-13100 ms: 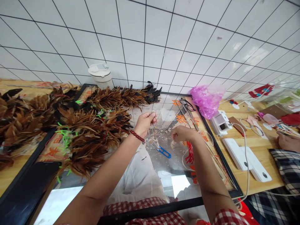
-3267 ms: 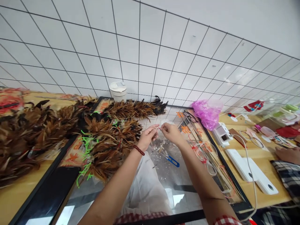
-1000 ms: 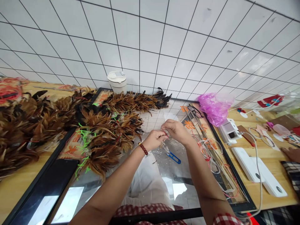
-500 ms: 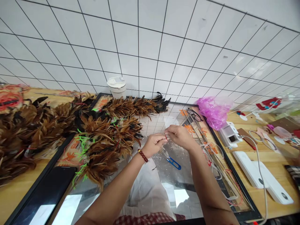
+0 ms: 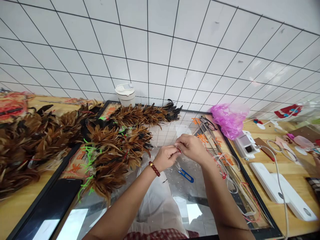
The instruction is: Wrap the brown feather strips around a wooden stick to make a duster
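My left hand (image 5: 165, 158), with a beaded bracelet (image 5: 154, 169) at the wrist, meets my right hand (image 5: 190, 146) over the glass-topped surface. Both are closed, thumb against fingers, on a thin red strand (image 5: 179, 151) that shows only in part at the fingertips. Just below them lie blue thread snips (image 5: 186, 175) on the glass, among small pale scraps. To the left of my left hand, bundles of brown and black feathers (image 5: 110, 166) are laid out, with bright green ties (image 5: 87, 163) at their ends.
A white lidded cup (image 5: 125, 95) stands by the tiled wall. A dark phone (image 5: 53, 203) lies at left. On the right are eyeglasses (image 5: 209, 123), a pink plastic bag (image 5: 228, 120), white power strips (image 5: 282, 190) and loose cords. More feathers (image 5: 50, 133) cover the far left.
My hands have drawn closer together, the fingertips now touching or overlapping, and the red strand sits slightly lower. The snips and feathers lie as before.
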Action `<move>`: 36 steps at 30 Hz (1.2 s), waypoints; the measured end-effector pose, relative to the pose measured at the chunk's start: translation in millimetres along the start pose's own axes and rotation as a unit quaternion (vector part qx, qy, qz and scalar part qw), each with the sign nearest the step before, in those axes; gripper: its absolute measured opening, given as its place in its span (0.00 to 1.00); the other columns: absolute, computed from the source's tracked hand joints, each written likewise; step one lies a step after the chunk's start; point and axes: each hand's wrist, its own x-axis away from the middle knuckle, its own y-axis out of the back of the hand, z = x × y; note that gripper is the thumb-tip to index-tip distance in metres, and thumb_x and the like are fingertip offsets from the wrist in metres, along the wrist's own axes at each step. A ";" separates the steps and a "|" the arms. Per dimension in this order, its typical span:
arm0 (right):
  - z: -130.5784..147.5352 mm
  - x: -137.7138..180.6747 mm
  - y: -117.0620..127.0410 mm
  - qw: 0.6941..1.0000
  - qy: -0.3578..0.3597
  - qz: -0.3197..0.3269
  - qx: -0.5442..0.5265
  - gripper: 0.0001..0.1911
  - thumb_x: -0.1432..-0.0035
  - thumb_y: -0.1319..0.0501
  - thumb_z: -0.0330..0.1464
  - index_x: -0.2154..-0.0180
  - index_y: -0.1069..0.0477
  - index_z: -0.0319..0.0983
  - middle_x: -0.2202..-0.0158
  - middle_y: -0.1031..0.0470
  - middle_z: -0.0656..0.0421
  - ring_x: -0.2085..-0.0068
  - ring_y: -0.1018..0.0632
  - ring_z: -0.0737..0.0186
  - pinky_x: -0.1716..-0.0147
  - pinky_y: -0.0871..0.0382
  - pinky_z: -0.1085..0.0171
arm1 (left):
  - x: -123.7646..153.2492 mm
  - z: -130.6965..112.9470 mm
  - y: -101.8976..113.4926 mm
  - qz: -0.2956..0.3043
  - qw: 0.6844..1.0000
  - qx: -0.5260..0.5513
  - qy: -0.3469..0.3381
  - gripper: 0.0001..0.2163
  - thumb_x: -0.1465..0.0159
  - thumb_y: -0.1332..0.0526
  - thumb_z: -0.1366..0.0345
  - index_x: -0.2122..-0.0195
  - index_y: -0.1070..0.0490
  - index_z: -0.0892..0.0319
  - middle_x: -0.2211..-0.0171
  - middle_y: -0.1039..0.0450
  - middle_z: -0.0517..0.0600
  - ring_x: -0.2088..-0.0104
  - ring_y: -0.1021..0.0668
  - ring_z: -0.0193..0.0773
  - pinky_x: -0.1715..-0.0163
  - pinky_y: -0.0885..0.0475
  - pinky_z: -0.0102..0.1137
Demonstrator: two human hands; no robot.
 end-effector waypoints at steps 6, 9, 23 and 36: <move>-21.0 -5.3 -5.5 0.993 -0.047 0.020 -0.109 0.09 0.41 0.43 0.31 0.72 0.28 0.37 0.76 0.28 0.61 0.73 0.29 0.66 0.71 0.41 0.68 | -6.4 -2.3 -1.2 -0.131 0.957 0.217 0.138 0.15 0.44 0.35 0.53 0.75 0.24 0.62 0.81 0.35 0.46 0.79 0.36 0.30 0.77 0.42 0.27; -9.5 -4.5 -7.4 0.998 -0.019 0.015 -0.060 0.08 0.41 0.43 0.30 0.70 0.27 0.38 0.72 0.26 0.59 0.71 0.28 0.66 0.70 0.41 0.68 | -8.4 6.9 -5.0 -0.214 0.913 0.277 0.210 0.16 0.49 0.32 0.52 0.72 0.24 0.62 0.83 0.38 0.43 0.82 0.43 0.26 0.82 0.49 0.26; -16.6 -6.0 -15.8 0.980 -0.109 -0.114 -0.117 0.08 0.41 0.43 0.34 0.66 0.27 0.38 0.70 0.26 0.58 0.72 0.30 0.65 0.71 0.41 0.66 | -11.5 9.2 5.5 -0.180 0.784 0.546 0.233 0.15 0.54 0.26 0.64 0.71 0.31 0.63 0.78 0.35 0.44 0.82 0.38 0.21 0.83 0.46 0.20; -12.4 -17.2 -48.5 0.916 -0.127 -0.109 -0.365 0.15 0.47 0.37 0.44 0.69 0.27 0.37 0.74 0.28 0.59 0.74 0.32 0.67 0.74 0.40 0.67 | -13.4 11.8 6.7 -0.228 0.778 0.546 0.210 0.15 0.58 0.25 0.69 0.69 0.26 0.64 0.75 0.25 0.48 0.75 0.25 0.29 0.75 0.31 0.23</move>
